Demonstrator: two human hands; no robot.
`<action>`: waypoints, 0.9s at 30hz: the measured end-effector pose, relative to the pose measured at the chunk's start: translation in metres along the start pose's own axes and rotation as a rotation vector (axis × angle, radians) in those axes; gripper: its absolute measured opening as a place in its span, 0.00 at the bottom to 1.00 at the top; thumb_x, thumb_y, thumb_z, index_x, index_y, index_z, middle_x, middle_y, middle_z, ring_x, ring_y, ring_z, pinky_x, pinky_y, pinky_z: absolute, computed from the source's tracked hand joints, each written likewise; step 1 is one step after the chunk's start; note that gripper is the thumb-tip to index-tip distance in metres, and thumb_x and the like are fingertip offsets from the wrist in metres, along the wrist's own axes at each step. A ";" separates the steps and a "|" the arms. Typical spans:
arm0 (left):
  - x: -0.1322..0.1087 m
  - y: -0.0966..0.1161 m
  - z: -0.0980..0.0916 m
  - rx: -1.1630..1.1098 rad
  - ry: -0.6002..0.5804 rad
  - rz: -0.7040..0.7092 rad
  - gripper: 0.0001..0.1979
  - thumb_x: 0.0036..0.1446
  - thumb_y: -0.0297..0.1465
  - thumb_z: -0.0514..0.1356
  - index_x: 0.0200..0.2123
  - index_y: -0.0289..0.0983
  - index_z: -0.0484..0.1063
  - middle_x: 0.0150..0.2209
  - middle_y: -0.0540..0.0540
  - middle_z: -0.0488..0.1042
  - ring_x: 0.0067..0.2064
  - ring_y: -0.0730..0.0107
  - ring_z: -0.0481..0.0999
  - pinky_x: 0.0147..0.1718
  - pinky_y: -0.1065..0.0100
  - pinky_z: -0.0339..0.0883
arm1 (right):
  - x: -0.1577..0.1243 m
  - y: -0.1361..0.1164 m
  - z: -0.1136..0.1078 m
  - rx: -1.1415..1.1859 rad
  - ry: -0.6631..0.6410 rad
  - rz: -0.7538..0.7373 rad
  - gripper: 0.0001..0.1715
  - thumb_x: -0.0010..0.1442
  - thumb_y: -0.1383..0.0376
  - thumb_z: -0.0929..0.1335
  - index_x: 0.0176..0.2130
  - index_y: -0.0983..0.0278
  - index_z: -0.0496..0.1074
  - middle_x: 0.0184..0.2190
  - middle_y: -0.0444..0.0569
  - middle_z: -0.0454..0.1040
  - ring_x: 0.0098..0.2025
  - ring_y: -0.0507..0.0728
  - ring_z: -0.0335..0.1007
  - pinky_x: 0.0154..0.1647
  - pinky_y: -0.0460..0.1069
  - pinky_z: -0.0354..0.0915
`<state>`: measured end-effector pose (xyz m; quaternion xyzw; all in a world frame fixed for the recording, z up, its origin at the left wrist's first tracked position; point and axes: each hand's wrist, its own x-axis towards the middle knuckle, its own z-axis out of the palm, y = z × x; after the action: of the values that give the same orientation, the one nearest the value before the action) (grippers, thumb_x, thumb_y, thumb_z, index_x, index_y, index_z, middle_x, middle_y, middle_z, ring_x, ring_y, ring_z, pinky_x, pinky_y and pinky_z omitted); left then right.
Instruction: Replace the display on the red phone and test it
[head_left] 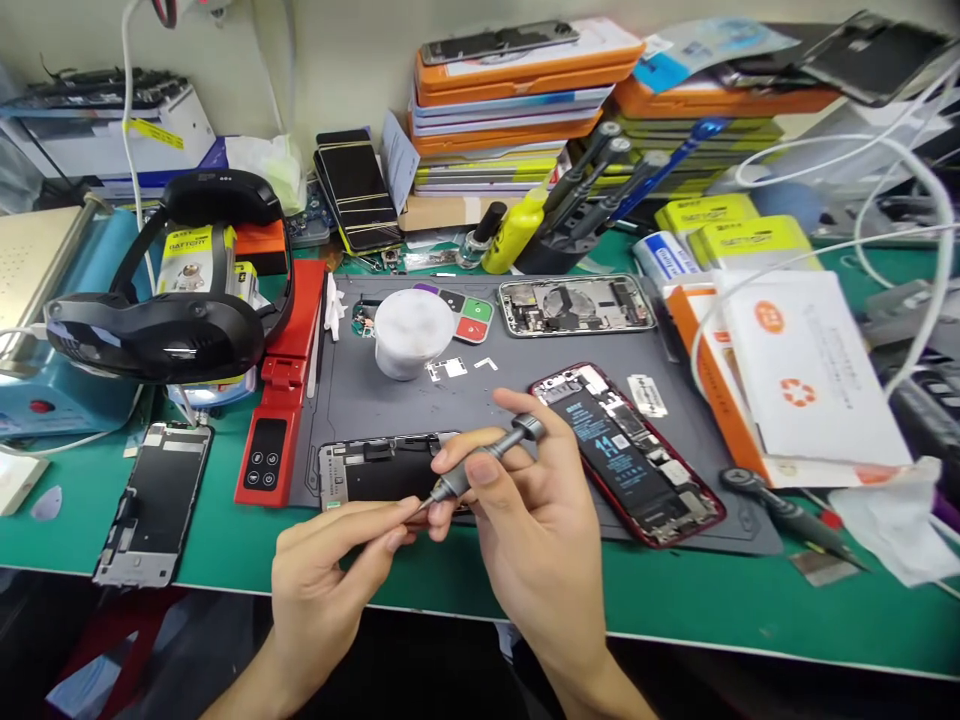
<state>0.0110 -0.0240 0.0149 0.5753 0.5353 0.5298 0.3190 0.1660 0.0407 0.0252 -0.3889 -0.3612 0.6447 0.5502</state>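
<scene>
My right hand [532, 520] grips a grey precision screwdriver [487, 455], its cap near my index finger and its tip pointing down-left. My left hand [330, 570] pinches its fingertips together right at the screwdriver's tip; what they hold, if anything, is too small to see. Just behind the hands lies a phone screen assembly [367, 468], back side up, on the grey work mat [465, 400]. To the right of my right hand lies an opened red phone [626, 450] with its black battery exposed.
A white round container [411, 330], a second opened phone frame [576, 303] and small metal plates sit on the mat. A red tool [281, 400], a black headset [161, 300], another screen [154, 500], stacked boxes, white cables and a second screwdriver [787, 515] crowd the green bench.
</scene>
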 end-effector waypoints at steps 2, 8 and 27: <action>0.000 0.001 0.000 0.006 -0.002 -0.001 0.26 0.67 0.20 0.67 0.58 0.57 0.83 0.48 0.60 0.88 0.43 0.76 0.90 0.46 0.77 0.85 | 0.000 0.000 -0.001 -0.014 -0.003 -0.005 0.23 0.72 0.55 0.75 0.60 0.52 0.65 0.37 0.40 0.83 0.22 0.51 0.79 0.26 0.46 0.81; 0.000 0.002 0.000 0.011 -0.004 0.006 0.25 0.66 0.19 0.67 0.57 0.53 0.84 0.48 0.56 0.89 0.43 0.75 0.90 0.45 0.76 0.85 | 0.000 0.001 -0.001 -0.053 -0.001 0.003 0.24 0.72 0.54 0.75 0.60 0.50 0.64 0.37 0.40 0.82 0.22 0.53 0.79 0.25 0.49 0.83; 0.002 0.002 -0.001 0.057 -0.022 0.024 0.26 0.66 0.19 0.68 0.58 0.55 0.83 0.49 0.57 0.88 0.45 0.75 0.89 0.46 0.76 0.84 | 0.002 0.000 -0.002 -0.059 -0.010 0.064 0.28 0.70 0.50 0.76 0.59 0.51 0.62 0.36 0.39 0.81 0.21 0.51 0.75 0.23 0.48 0.77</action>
<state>0.0100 -0.0225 0.0172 0.5963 0.5398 0.5118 0.3018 0.1681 0.0428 0.0243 -0.4128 -0.3703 0.6530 0.5158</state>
